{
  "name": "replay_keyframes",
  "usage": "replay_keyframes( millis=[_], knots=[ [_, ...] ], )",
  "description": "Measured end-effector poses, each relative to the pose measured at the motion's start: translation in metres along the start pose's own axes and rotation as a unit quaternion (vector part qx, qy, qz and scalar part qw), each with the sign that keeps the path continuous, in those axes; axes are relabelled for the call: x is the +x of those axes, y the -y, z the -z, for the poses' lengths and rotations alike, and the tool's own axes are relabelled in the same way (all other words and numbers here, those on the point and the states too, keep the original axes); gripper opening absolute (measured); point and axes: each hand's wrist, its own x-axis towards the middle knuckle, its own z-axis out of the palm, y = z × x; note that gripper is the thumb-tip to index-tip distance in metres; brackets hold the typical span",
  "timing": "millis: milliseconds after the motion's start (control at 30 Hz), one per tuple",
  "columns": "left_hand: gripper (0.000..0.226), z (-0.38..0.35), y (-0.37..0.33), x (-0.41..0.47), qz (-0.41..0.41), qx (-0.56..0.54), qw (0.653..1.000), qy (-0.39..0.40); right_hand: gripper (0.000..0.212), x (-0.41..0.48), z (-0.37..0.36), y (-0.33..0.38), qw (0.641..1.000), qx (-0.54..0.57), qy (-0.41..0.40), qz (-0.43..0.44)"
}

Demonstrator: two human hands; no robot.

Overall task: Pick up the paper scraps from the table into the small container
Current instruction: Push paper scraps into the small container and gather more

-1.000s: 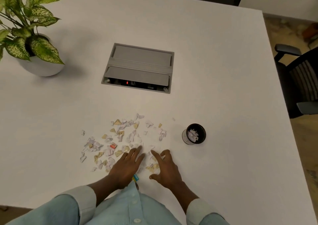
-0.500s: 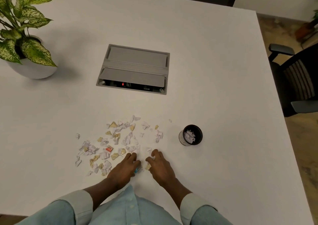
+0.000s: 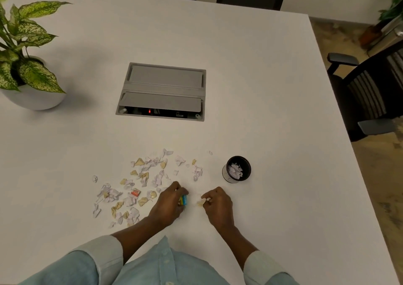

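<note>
Both hands have curled up since a second ago, when they lay flat over the paper scraps (image 3: 144, 182)
- left hand (image 3: 172, 202): grips blue-yellow scraps
- right hand (image 3: 214, 202): pinches pale scraps
- container (image 3: 236, 169): upright on table (image 3: 261, 88), right of pile, part filled
- remainder: most scraps lie scattered; task judged early

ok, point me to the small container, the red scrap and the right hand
small container (image 3: 227, 176): head view, outer wall on its left side.
red scrap (image 3: 135, 192): head view, middle of the piece.
right hand (image 3: 218, 204): head view, back of the hand.
</note>
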Motion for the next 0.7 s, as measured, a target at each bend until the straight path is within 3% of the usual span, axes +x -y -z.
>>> replay_keyframes(
  millis=[200, 367, 700],
  knots=[
    [0.044, 0.023, -0.061, 0.035, -0.038, -0.069, 0.995, -0.065, 0.021, 0.005, 0.051, 0.003, 0.990, 0.061, -0.125, -0.035],
    [0.044, 0.037, -0.115, 0.072, -0.083, -0.083, 0.990, -0.083, 0.017, 0.027, 0.100, 0.005, 0.973, 0.050, -0.211, -0.076],
    [0.043, 0.038, -0.170, 0.124, -0.106, -0.021, 0.993, -0.052, 0.014, 0.059, 0.127, 0.010, 0.974, 0.021, -0.192, -0.120]
  ],
)
